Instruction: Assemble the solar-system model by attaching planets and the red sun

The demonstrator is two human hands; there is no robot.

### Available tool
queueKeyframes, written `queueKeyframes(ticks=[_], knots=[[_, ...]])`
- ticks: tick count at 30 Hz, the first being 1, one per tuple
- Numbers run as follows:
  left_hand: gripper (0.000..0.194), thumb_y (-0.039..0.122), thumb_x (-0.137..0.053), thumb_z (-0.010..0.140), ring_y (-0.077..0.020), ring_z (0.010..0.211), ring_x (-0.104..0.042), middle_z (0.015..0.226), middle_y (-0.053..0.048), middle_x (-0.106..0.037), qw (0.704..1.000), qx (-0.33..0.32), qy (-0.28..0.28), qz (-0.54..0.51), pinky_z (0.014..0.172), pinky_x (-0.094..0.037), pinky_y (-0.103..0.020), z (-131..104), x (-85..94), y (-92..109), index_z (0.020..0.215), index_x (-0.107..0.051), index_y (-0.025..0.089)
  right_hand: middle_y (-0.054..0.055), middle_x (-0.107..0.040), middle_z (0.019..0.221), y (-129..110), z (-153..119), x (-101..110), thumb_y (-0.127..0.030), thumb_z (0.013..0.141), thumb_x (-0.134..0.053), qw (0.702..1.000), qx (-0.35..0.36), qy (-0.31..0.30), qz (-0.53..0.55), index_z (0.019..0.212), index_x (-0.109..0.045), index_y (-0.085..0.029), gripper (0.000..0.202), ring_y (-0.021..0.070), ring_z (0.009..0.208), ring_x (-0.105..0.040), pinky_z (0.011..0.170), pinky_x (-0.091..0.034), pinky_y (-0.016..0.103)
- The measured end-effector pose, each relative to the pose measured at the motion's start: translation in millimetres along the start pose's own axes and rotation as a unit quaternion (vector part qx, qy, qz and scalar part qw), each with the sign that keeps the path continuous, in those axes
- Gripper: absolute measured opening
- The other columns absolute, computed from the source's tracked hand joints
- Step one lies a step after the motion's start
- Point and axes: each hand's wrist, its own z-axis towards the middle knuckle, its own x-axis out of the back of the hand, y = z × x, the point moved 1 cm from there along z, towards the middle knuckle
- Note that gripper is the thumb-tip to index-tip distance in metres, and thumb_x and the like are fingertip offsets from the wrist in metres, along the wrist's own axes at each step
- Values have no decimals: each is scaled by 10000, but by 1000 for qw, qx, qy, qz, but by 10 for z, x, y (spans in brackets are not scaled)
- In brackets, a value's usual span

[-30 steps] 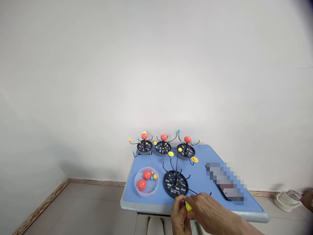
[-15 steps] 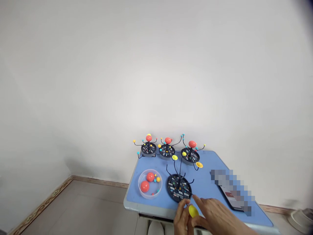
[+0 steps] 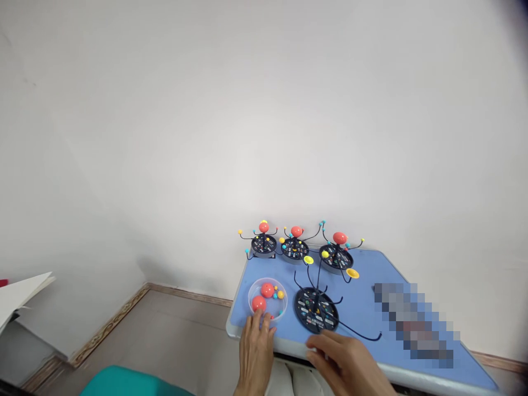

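Observation:
My left hand (image 3: 256,352) reaches over the near rim of a clear round tub (image 3: 249,308), fingers stretched out and slightly apart, just short of a red ball (image 3: 259,303). The tub also holds another red ball (image 3: 267,290) and several small coloured beads. At the table's front edge is my right hand (image 3: 344,360), its fingers curled toward the thumb; anything inside them is hidden. Just beyond it stands a solar system model (image 3: 315,311) with a black disc base and several curved black arms. A yellow ball (image 3: 325,254) and a yellow dish-shaped piece (image 3: 308,260) tip two raised arms.
Three similar models with red centre balls, left (image 3: 264,243), middle (image 3: 295,249) and right (image 3: 336,257), line the back of the blue table (image 3: 367,313) by the wall. A blurred-out phone (image 3: 412,324) lies on the right. A teal seat (image 3: 127,382) shows at lower left.
My hands have parted: the left went left to the tub, the right stays near the model's base. The yellow dish they held is out of sight. The view has shifted left.

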Motion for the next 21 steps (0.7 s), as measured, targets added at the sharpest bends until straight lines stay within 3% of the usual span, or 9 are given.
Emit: queueKeyframes(ticks=[2,4,8,12,16,21], knots=[[370,233,-346,1019,-253,808,-717,975,-136,-753,1000,-17,3,6,662,-606,-365,-10,29,-16,994,-708,161,35,-717,809,-148,379,-53,-148,953,-452,995,-12,-36,-90,831,-681,-221,270,185,721,-691,587,-397,266],[358,241,-357,1019,-241,773,-711,945,-134,-750,1000,-16,10,1,646,-603,-351,-47,51,-12,979,-703,160,60,-730,870,-234,751,-116,-71,920,-470,972,-21,-92,-214,848,-697,-192,267,190,768,-698,574,-374,270],[351,281,-372,1023,-230,767,-712,928,-118,-748,999,-9,20,-27,652,-601,-335,-119,79,-70,967,-702,177,147,-741,919,-275,1248,-297,23,831,-566,953,-19,-127,-274,891,-719,-113,213,241,882,-696,654,-437,289],[387,314,-368,1027,-237,770,-723,907,-114,-753,998,-24,41,-47,666,-602,-337,-141,15,-210,909,-711,177,65,-748,1005,-260,1389,-552,-91,890,-652,933,-9,-192,-305,936,-704,-120,75,214,976,-686,833,-533,368],[427,341,-367,1028,-230,739,-730,873,-106,-764,994,-61,77,-41,642,-602,-321,-124,-97,-294,857,-724,180,46,-748,1039,-236,1434,-725,-126,905,-664,923,-18,-217,-317,962,-698,-132,66,207,992,-691,855,-557,397],[461,357,-348,1031,-212,742,-742,869,-93,-776,994,-86,65,-36,618,-610,-284,-111,-164,-428,847,-736,190,91,-775,953,-233,1468,-658,-36,838,-685,939,-17,-205,-274,884,-714,-102,85,234,938,-712,795,-546,367]])
